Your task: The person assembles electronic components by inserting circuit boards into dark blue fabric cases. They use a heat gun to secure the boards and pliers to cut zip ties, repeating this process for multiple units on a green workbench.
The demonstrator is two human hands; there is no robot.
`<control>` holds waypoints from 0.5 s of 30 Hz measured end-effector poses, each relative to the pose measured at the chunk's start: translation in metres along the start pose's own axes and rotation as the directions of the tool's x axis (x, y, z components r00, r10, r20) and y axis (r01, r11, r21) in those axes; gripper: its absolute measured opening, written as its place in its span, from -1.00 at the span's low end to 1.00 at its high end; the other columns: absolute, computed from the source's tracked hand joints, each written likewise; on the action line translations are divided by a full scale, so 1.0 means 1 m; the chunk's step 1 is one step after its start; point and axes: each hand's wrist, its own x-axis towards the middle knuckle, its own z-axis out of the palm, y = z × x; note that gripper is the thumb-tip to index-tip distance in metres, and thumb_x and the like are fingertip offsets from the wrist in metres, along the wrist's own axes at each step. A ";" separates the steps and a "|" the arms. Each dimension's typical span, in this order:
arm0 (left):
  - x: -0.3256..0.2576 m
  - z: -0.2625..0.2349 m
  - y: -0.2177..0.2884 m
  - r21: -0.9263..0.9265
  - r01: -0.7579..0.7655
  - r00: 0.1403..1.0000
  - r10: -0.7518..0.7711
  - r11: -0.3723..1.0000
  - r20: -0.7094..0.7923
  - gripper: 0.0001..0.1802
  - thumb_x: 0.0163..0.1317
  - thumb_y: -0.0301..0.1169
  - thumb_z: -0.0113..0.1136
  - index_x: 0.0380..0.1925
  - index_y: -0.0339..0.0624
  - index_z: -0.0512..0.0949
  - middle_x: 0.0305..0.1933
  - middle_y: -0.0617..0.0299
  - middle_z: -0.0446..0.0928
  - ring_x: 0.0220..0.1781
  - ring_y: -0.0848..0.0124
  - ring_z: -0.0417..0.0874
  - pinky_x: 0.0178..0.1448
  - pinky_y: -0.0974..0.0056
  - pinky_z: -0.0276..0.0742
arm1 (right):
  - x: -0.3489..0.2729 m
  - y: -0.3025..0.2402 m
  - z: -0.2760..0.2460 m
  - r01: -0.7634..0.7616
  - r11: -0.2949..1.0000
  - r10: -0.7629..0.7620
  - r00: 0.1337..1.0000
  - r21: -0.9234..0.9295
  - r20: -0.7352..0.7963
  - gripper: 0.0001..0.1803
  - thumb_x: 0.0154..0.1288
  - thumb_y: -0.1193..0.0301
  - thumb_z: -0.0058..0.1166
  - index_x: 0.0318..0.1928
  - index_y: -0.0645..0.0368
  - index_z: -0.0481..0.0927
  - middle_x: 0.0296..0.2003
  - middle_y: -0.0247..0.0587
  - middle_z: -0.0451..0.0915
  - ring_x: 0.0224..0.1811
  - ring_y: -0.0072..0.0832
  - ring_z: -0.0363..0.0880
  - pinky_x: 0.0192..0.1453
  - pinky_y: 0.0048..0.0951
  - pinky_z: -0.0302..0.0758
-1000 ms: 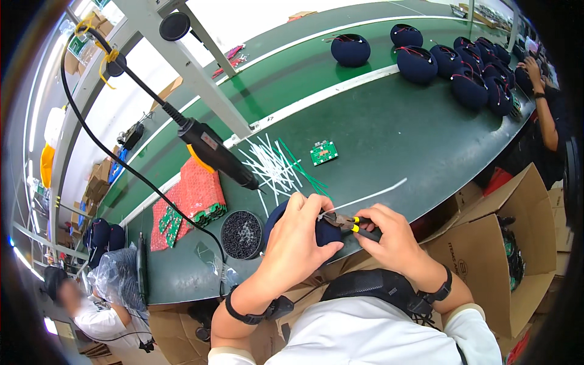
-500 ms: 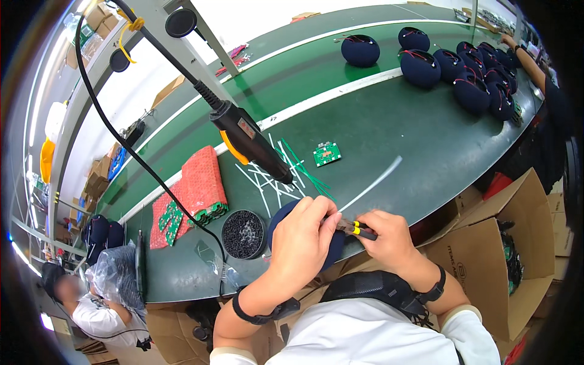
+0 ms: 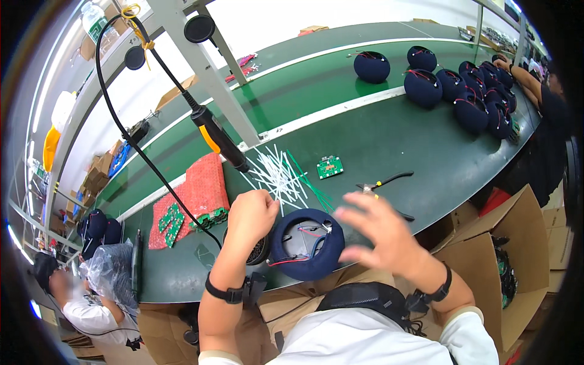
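A dark blue round padded shell sits at the table's near edge, its opening facing up with red and blue wires inside. Just left of it, my left hand is closed, its fingertips curled out of sight; whatever it may hold is hidden. My right hand is over the shell's right side, fingers spread and smeared by motion, with nothing in it. Beyond that hand lie cutting pliers with black and yellow handles. White cable ties lie in a loose pile beyond my left hand, with several green ones beside them.
An electric screwdriver hangs on its cable above the table. A green circuit board lies mid-table. Red bubble wrap with boards is at left, a tub of black screws partly behind my left arm. More blue shells stand far right, near another person.
My right hand has let go of the pliers, which now lie on the table. Both hands have come off the shell, uncovering its opening. The screwdriver hangs further left.
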 end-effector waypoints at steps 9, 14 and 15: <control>-0.036 -0.015 0.004 -0.156 0.020 0.976 -0.053 0.988 -0.210 -0.67 0.34 -0.15 0.45 -0.33 -0.23 0.73 -0.46 0.00 0.70 -0.39 0.05 0.75 -0.26 0.04 0.62 | 0.012 -0.005 0.005 -0.226 0.970 0.209 0.965 0.094 0.161 -0.26 -0.06 0.10 0.67 0.11 0.05 0.60 0.46 0.33 0.37 0.46 0.21 0.45 0.48 -0.02 0.51; -0.144 0.017 -0.007 -0.441 -0.062 0.988 -0.008 0.895 -0.155 -0.80 0.36 -0.29 0.47 -0.29 -0.18 0.70 -0.49 0.08 0.68 -0.52 0.25 0.71 -0.37 0.23 0.58 | 0.110 0.074 -0.007 -0.294 0.951 0.290 0.955 -0.090 -0.061 -0.24 -0.14 0.21 0.72 0.04 0.17 0.55 0.22 0.19 0.60 0.28 0.12 0.60 0.32 -0.06 0.57; -0.157 0.031 -0.005 -0.471 -0.064 0.993 0.010 0.880 -0.117 -0.79 0.36 -0.27 0.47 -0.30 -0.16 0.70 -0.47 0.10 0.68 -0.52 0.25 0.72 -0.37 0.21 0.59 | 0.130 0.098 0.000 -0.297 0.944 0.278 0.950 -0.141 -0.145 -0.23 -0.15 0.19 0.72 0.05 0.18 0.56 0.08 0.12 0.65 0.16 0.11 0.65 0.22 -0.04 0.59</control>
